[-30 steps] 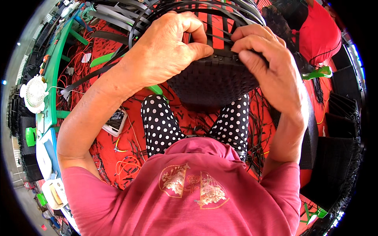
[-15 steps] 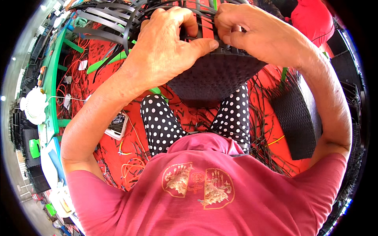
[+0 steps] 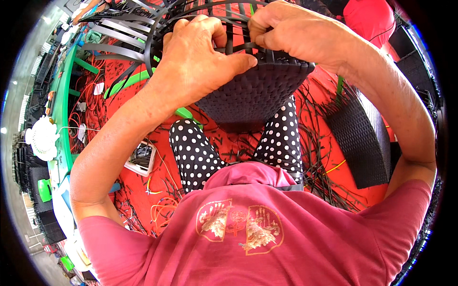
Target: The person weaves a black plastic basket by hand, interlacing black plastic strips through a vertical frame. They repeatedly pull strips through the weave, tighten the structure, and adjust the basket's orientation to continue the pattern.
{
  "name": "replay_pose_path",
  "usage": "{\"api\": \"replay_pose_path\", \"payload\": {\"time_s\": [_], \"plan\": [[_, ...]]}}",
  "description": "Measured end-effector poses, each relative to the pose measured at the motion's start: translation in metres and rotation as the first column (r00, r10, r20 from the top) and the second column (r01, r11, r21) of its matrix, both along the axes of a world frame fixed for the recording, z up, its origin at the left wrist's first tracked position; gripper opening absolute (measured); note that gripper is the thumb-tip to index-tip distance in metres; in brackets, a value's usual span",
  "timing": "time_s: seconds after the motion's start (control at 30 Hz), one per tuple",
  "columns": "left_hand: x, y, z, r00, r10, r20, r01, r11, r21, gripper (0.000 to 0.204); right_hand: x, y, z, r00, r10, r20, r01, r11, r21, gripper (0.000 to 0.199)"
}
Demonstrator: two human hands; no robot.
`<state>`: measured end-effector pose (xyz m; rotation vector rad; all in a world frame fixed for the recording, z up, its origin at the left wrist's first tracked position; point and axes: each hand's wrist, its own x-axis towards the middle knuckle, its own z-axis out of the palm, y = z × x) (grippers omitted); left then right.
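Observation:
A half-woven black basket (image 3: 253, 90) stands between my knees, its tightly plaited wall facing me. Above its working edge, flat black strips (image 3: 238, 35) cross with gaps between them. My left hand (image 3: 200, 62) grips that edge, fingers curled over the strips and thumb laid along the top of the plaited wall. At the right of the same edge, my right hand (image 3: 298, 35) pinches a dark strip between thumb and bent fingers. Its fingertips partly hide the strip. Long loose strip ends (image 3: 119, 31) fan out to the left of my left hand.
A curved black woven panel (image 3: 358, 138) lies at the right on the red floor covering (image 3: 229, 143), among scattered strip offcuts. On the left are a white tray (image 3: 142, 159) of dark pieces, a green-framed table (image 3: 67, 105) and orange cords. A red rounded shape (image 3: 369, 21) is at far right.
My right hand has shifted left along the basket's edge. My left hand and the basket sit slightly differently in view, and a dark strip now crosses between my hands.

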<state>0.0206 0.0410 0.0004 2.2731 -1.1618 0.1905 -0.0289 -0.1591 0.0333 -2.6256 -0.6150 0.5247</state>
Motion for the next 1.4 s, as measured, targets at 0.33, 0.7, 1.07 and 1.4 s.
{"api": "replay_pose_path", "payload": {"time_s": [0.33,0.7,1.07,1.4], "plan": [[0.007,0.026,0.009,0.972,-0.190,-0.137,0.192,0.981,0.004,0.023,-0.039,0.023,-0.002,0.865,-0.117,0.488,-0.024,0.962,0.273,0.004],[0.003,0.085,-0.002,0.942,-0.221,0.251,0.256,0.960,-0.115,0.015,-0.058,0.046,-0.030,0.532,-0.151,0.833,0.089,0.989,0.122,0.030],[0.012,0.054,0.021,0.970,-0.162,-0.180,0.185,0.976,0.117,0.020,-0.037,0.053,-0.033,0.693,-0.421,0.585,0.158,0.881,0.446,0.023],[-0.011,0.043,0.035,0.983,-0.111,-0.147,0.131,0.982,0.135,0.017,-0.039,0.052,-0.034,0.718,-0.457,0.526,0.163,0.844,0.511,0.030]]}}
